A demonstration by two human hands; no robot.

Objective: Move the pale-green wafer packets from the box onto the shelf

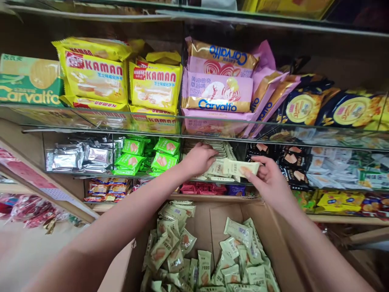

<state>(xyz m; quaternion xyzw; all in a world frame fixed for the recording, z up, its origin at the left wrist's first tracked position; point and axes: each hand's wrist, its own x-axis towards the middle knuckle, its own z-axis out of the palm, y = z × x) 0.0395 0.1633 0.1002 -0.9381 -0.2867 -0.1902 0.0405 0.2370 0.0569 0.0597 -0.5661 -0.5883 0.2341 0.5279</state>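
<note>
A pale packet (238,167) juts leftward from right grip (270,178).

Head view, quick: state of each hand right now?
Left hand: at the shelved packets; fingers partly hidden, so whether its grip is closed cannot be told.
Right hand: closed, holding one pale green packet.

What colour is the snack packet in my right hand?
The snack packet is pale yellowish-green, head view.

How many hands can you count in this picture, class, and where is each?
2. The left hand is at the shelved pale packets; the right hand, further right, holds a single pale packet. Both show plainly, though some fingers are partly hidden.
</note>
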